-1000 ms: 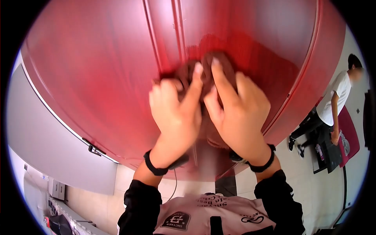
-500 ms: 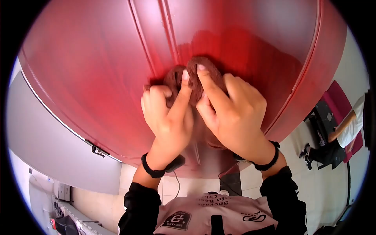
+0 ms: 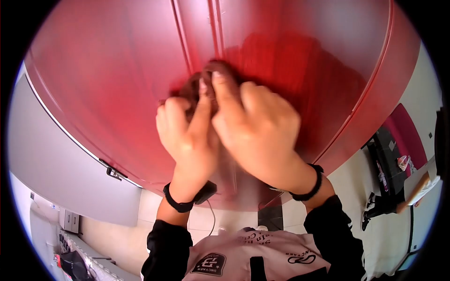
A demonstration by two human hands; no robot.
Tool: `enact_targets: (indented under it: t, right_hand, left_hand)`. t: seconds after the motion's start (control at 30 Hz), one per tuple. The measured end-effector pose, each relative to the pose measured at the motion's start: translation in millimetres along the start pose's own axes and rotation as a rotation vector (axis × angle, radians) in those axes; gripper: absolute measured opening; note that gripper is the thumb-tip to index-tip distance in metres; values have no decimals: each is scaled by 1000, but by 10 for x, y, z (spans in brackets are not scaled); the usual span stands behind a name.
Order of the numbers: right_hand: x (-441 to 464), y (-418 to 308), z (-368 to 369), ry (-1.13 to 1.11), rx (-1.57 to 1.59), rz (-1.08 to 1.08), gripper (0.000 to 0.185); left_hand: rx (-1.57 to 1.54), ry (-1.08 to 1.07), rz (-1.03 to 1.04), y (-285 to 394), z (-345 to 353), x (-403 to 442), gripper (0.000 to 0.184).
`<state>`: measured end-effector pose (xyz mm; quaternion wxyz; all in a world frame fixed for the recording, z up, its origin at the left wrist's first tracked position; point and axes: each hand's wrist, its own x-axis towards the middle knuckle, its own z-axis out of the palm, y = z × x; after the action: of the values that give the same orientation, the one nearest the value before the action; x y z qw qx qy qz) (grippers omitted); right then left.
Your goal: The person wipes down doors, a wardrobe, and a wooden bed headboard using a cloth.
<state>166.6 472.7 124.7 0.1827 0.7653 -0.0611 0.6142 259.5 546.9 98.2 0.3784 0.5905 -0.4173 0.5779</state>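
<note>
A bunched brown cloth (image 3: 216, 70) is pressed against a large, glossy red panelled surface (image 3: 108, 79), just beside its raised vertical mouldings. My left hand (image 3: 187, 133) grips the cloth's left part with bent fingers, its thumb lying along the fabric. Close beside it, my right hand (image 3: 260, 124) holds the right part, with one finger extended onto the top of the cloth and the others curled. Both hands are somewhat blurred, and my fingers cover much of the cloth. Black bands circle both wrists.
A dark metal latch (image 3: 112, 173) sits on the lower left edge of the red surface, beside a grey panel (image 3: 56, 145). At right, another person's dark-trousered legs (image 3: 386, 203) show near a magenta seat (image 3: 408, 131). A cable (image 3: 213, 220) hangs below my left wrist.
Both hands and the cloth have shifted left and slightly up across the red surface, still gripping. The other person at right has moved lower in the view.
</note>
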Motion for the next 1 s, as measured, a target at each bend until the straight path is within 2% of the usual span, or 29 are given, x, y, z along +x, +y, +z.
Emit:
enact_targets:
  t: [0.07,0.13,0.23,0.33,0.47,0.53,0.6,0.67,0.73,0.8,0.83,0.87,0.9,0.93,1.0]
  right_hand:
    - [-44,-113,84,5,38,13,38]
    - [-51,-35,81,60,131,13,38]
    - [-73,27,-4,15,221,40,36]
    - [-114,236,-190,-52,271,62,32]
    - [-273,566,-261,72,166,-7,36]
    - [-312,733,-301,173,154,82,26]
    - [-262,850,-385,214,105,52,22]
    - [-247,942,-376,230,44,-7,24]
    - [-288,917,-317,244,-14,-60,26]
    - [-401,825,-272,109,-72,48,26]
    - [-447,775,-303,17,-126,6,26]
    - [-413,689,-304,23,-131,0,26]
    - [-353,573,-293,20,-87,69,26]
    - [-319,500,-278,16,-42,145,26]
    - [-212,546,-156,85,-128,100,23]
  left_hand:
    - [35,-41,-3,-70,-111,-92,41]
    - [-100,-42,7,-114,-106,-78,46]
    - [-119,-32,-12,-183,-89,-87,49]
    - [-258,-21,-174,-268,-143,-26,53]
    - [-355,106,-13,-348,-120,49,40]
    - [-434,133,38,-324,-126,106,34]
    - [-573,81,179,-303,-114,171,25]
    - [-490,74,259,-272,-61,174,24]
    - [-177,131,289,-315,17,122,25]
    - [-189,158,260,-353,120,75,19]
    - [-190,69,183,-300,127,63,15]
    - [-193,-20,107,-266,137,43,11]
    - [-105,18,187,-256,169,-3,10]
    - [-67,-42,149,-223,145,-65,15]
    - [-97,-41,119,-216,128,-94,21]
